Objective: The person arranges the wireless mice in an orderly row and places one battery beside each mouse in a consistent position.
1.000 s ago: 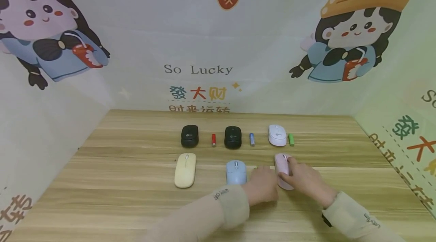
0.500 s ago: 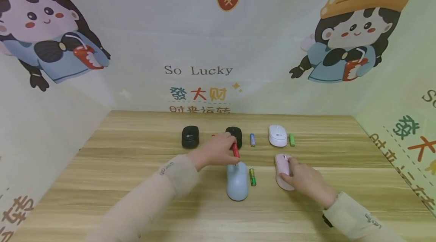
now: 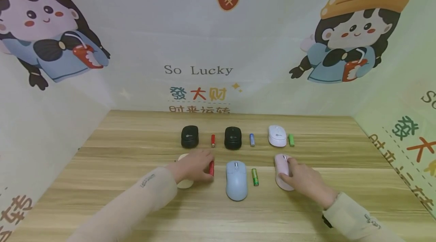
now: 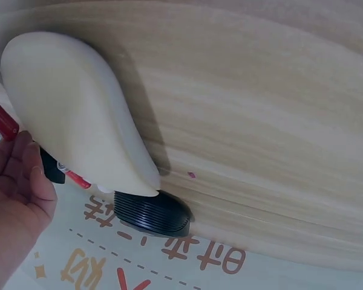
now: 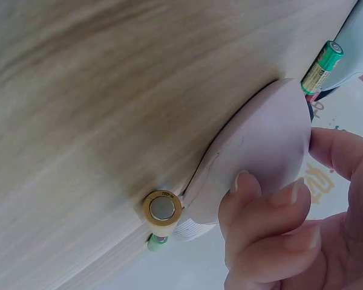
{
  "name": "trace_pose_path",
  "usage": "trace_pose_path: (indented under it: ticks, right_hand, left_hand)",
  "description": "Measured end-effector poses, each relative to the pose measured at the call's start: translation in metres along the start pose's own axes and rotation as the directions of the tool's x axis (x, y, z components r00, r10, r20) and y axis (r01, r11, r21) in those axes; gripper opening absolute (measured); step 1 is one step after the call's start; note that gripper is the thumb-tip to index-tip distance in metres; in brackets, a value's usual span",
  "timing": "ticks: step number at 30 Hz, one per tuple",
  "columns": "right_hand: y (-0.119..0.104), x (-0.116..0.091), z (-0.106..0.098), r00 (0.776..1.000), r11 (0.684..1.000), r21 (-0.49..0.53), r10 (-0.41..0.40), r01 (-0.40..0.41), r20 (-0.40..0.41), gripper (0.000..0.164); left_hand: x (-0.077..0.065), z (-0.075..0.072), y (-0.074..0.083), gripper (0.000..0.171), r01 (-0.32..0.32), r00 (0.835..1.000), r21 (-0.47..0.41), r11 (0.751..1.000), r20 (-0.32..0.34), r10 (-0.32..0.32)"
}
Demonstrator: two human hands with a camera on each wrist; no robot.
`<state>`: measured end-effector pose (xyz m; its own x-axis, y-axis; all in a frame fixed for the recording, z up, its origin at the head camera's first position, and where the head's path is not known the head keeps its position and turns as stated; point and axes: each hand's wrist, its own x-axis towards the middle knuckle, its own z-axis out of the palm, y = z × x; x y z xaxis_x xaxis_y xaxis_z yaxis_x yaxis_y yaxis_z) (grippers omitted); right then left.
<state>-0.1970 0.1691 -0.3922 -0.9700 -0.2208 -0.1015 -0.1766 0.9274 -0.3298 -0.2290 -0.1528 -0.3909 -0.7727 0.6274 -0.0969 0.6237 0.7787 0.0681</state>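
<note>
My left hand (image 3: 193,167) pinches a red battery (image 3: 211,168) between thumb and fingertips. That battery is just right of the cream mouse (image 3: 185,184), which my hand partly covers in the head view. The left wrist view shows the battery's end beyond the fingertips, beside the mouse's smooth side. On the right, my right hand (image 3: 306,181) grips a pale pink mouse (image 3: 282,168), thumb on one side and fingers on the other. Close to that mouse, a gold-ended battery (image 5: 162,208) shows in the right wrist view; the head view hides it behind the hand.
A light blue mouse (image 3: 236,181) lies between my hands, with a green battery (image 3: 255,177) on its right. Behind stand two black mice (image 3: 189,136) and a white mouse (image 3: 277,136). Beside these lie red (image 3: 213,141), blue (image 3: 252,140) and green (image 3: 291,140) batteries.
My left hand has moved left from beside the pink mouse, passing over the blue mouse with the red battery, and down beside the cream mouse. My right hand has stayed on the pink mouse.
</note>
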Motion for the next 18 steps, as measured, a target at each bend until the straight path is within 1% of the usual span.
trace_pose_path:
  ticks: [2,4,6,11,14,18]
  right_hand:
    - [-0.0003,-0.0002,0.0002,1.0,1.0,0.0,-0.001,0.001,0.001,0.064]
    - [-0.0004,-0.0004,0.0004,1.0,1.0,-0.002,-0.002,0.002,0.002,0.064]
    - [-0.0005,-0.0007,0.0004,1.0,1.0,0.0,-0.003,0.003,0.004,0.064]
    - [-0.0005,-0.0012,0.0004,1.0,1.0,-0.002,-0.003,0.003,0.002,0.064]
    - [-0.0004,-0.0011,0.0003,1.0,1.0,-0.005,-0.002,0.002,-0.002,0.064]
    - [-0.0005,-0.0008,0.0,1.0,1.0,-0.004,-0.006,0.006,-0.006,0.064]
  left_hand:
    - [-0.0021,0.0028,-0.0007,0.046,-0.031,0.999,0.032,0.999,-0.011,0.031]
    - [-0.0035,0.0045,-0.0008,0.049,-0.047,0.999,0.041,0.998,-0.017,0.048]
    - [-0.0045,0.0056,-0.0005,0.051,-0.044,0.999,0.038,0.998,-0.007,0.045]
    - [-0.0051,0.0085,0.0,0.055,0.0,1.0,0.019,1.0,0.027,-0.001]
    - [-0.0051,0.0096,-0.0001,0.055,0.011,1.0,0.025,1.0,0.017,-0.012]
    - [-0.0063,0.0105,-0.0005,0.052,0.006,1.0,0.031,0.999,-0.013,-0.006]
